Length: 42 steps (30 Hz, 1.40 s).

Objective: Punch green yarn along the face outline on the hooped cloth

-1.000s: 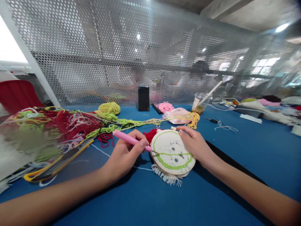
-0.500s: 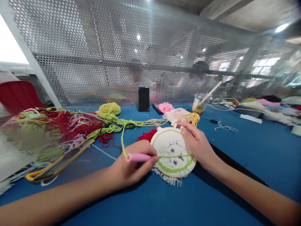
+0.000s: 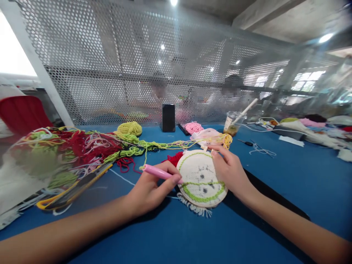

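Observation:
My left hand [image 3: 158, 187] is closed around a pink punch needle [image 3: 158, 171], whose tip meets the left side of the cloth. Light green yarn [image 3: 145, 157] runs from the tool's rear end toward the tangled strands behind. My right hand [image 3: 229, 167] grips the upper right rim of a round embroidery hoop [image 3: 202, 172]. White cloth is stretched in the hoop, with green yarn stitched along its outline, a line across it and a thicker band below. Dark drawn marks show on the cloth, and fringe hangs from its lower edge.
Tangled red and green yarn [image 3: 82, 146] spreads at left beside a yellow-and-black cutter [image 3: 74, 187]. Behind stand a yellow-green yarn ball [image 3: 129, 128], a black phone [image 3: 168, 118], pink yarn [image 3: 193, 127] and a drink cup [image 3: 232, 123]. A perforated metal screen [image 3: 132, 73] rises beyond; people sit behind it.
The punch needle has tilted, its rear end rising and swinging slightly left, while its tip stays at the cloth's left side. My right hand still holds the hoop.

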Each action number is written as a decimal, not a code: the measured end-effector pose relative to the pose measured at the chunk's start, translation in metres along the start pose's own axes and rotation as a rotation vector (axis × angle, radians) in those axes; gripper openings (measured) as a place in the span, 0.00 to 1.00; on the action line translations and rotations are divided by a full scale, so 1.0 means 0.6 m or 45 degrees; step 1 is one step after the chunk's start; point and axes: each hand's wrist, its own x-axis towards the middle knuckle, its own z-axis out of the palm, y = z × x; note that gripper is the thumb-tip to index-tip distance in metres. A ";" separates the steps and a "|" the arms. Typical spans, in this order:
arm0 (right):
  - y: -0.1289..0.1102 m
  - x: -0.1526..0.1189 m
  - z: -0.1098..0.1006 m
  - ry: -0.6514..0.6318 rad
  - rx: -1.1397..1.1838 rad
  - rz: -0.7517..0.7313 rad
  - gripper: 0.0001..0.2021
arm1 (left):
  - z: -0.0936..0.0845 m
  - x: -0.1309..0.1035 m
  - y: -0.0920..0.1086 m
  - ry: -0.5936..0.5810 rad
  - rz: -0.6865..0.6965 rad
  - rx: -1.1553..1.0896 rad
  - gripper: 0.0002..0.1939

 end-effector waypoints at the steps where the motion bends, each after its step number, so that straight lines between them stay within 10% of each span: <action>1: 0.002 0.001 0.001 -0.002 -0.016 0.016 0.13 | -0.001 -0.001 -0.001 0.047 0.006 -0.018 0.08; 13: 0.013 0.005 0.000 -0.026 -0.077 0.042 0.14 | -0.003 -0.003 -0.006 0.086 0.057 -0.040 0.06; 28: -0.039 -0.021 -0.008 0.040 -0.036 -0.087 0.14 | 0.018 0.014 -0.011 -0.291 0.392 0.347 0.07; 42: 0.002 -0.002 0.000 -0.004 -0.052 0.054 0.15 | 0.001 -0.007 -0.007 0.025 0.135 -0.059 0.06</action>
